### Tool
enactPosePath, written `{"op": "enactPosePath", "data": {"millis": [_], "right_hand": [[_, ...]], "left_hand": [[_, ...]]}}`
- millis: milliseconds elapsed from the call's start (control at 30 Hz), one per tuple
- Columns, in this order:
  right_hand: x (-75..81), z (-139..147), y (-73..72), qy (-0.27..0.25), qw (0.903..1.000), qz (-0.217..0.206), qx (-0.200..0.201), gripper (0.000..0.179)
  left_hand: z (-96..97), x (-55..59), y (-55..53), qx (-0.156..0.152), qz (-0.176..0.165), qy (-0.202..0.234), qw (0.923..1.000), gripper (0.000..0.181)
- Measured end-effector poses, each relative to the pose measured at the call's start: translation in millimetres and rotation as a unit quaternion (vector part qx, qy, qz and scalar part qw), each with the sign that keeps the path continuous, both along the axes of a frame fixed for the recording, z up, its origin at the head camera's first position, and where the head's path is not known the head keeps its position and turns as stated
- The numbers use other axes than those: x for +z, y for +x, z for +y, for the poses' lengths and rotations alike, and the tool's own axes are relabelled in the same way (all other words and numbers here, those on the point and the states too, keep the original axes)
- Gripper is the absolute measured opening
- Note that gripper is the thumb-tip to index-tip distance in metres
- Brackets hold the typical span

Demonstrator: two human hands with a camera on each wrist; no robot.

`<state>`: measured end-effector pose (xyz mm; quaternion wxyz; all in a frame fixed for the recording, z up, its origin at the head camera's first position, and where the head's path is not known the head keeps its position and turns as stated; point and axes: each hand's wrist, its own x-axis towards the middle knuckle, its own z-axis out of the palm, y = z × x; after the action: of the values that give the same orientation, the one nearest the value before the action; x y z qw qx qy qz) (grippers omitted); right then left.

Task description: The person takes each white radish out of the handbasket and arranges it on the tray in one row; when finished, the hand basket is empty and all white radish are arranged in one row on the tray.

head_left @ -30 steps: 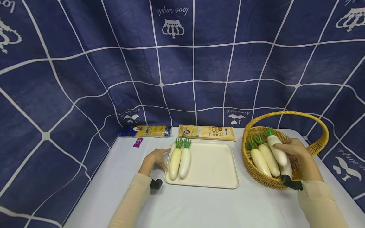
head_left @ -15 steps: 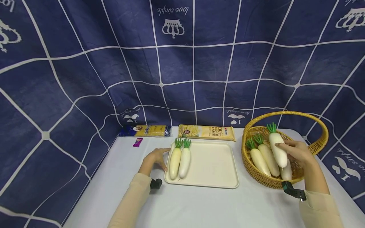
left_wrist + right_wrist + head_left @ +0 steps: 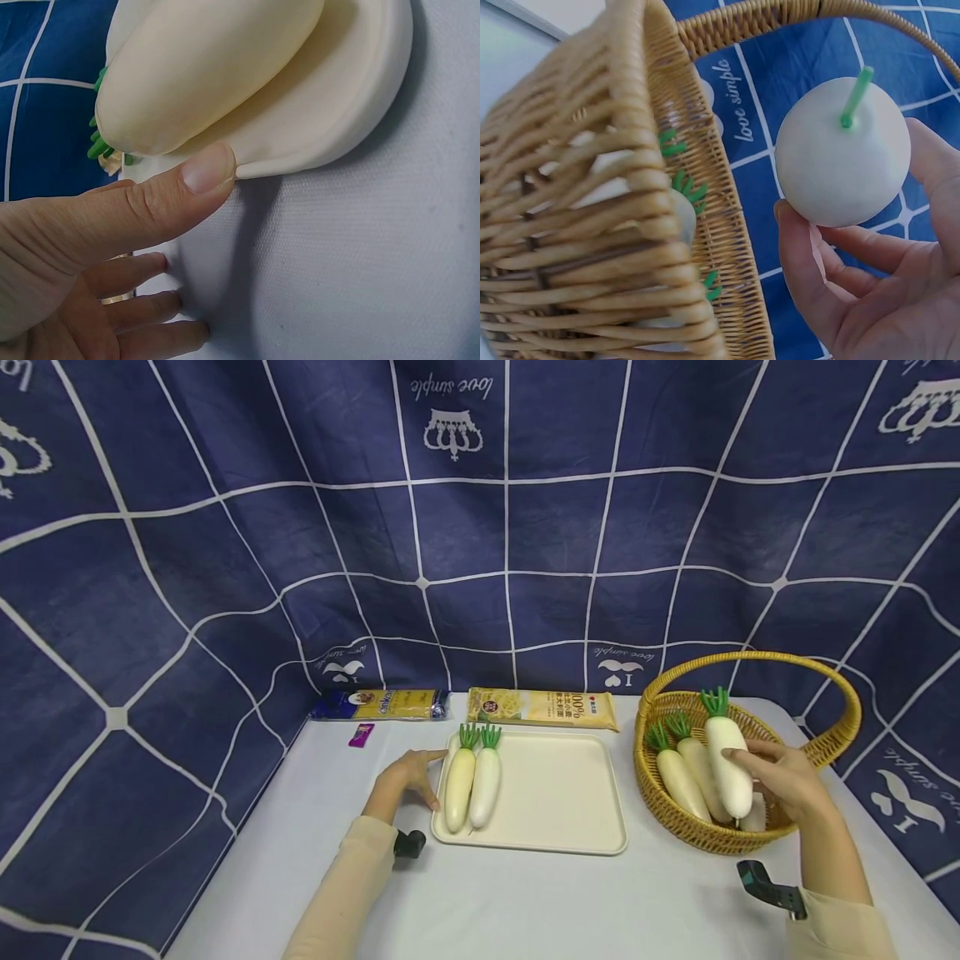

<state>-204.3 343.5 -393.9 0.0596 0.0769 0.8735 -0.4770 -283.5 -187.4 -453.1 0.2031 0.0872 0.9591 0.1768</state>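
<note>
In the head view my right hand (image 3: 783, 777) holds a white radish (image 3: 726, 764) with green leaf tops above the wicker basket (image 3: 678, 835). Fingers and thumb grip the radish (image 3: 844, 154) from its sides in the right wrist view, its tail end facing the camera. More radishes, one of them a cream radish (image 3: 681, 785), lie inside the basket. My left hand (image 3: 408, 777) rests at the left edge of a cream tray (image 3: 558, 789). Its thumb (image 3: 202, 176) touches the rim, the other fingers extended loosely. A yellowish radish (image 3: 460, 793) and a white radish (image 3: 486, 785) lie side by side on the tray.
Behind the tray lie a blue-and-yellow pasta packet (image 3: 382, 704) and a yellow noodle packet (image 3: 543, 708). A small purple wrapped sweet (image 3: 361, 735) is at the left. The basket's tall handle (image 3: 750, 656) arches over it. A blue gridded cloth (image 3: 547, 527) hangs behind the white table.
My right hand has lifted the radish off the others in the basket and turned it more upright, the forearm shifting slightly towards me. My left hand has stayed at the tray's edge.
</note>
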Motion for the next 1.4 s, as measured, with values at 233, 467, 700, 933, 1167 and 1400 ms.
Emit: {"op": "enactPosePath", "data": {"millis": [233, 467, 700, 933, 1167, 1400], "right_hand": [[-4.8, -9, 13.6, -0.019, 0.9998, 0.011, -0.002, 0.081], [-11.1, -18, 25.6, -0.056, 0.9982, 0.007, -0.022, 0.080], [-15.2, -26, 36.3, -0.094, 0.9949, 0.002, -0.036, 0.079], [-18.0, -33, 43.6, -0.124, 0.9917, 0.005, -0.032, 0.077], [-21.1, -44, 48.5, -0.198, 0.9793, 0.029, -0.030, 0.075], [-22.4, -59, 51.5, -0.254, 0.9660, 0.048, -0.012, 0.074]], "left_hand": [[0.5, 1.2, 0.5, 0.000, 0.002, 0.003, 1.0000, 0.109], [0.8, 1.9, 0.7, -0.004, 0.005, 0.000, 1.0000, 0.109], [1.0, 1.2, 0.4, -0.005, 0.007, 0.000, 1.0000, 0.109], [1.3, 1.4, 0.6, -0.007, 0.009, -0.006, 0.9999, 0.108], [0.5, 1.6, 0.6, -0.004, 0.010, -0.002, 0.9999, 0.109], [1.5, 1.8, 0.4, 0.002, 0.002, -0.007, 1.0000, 0.108]]}}
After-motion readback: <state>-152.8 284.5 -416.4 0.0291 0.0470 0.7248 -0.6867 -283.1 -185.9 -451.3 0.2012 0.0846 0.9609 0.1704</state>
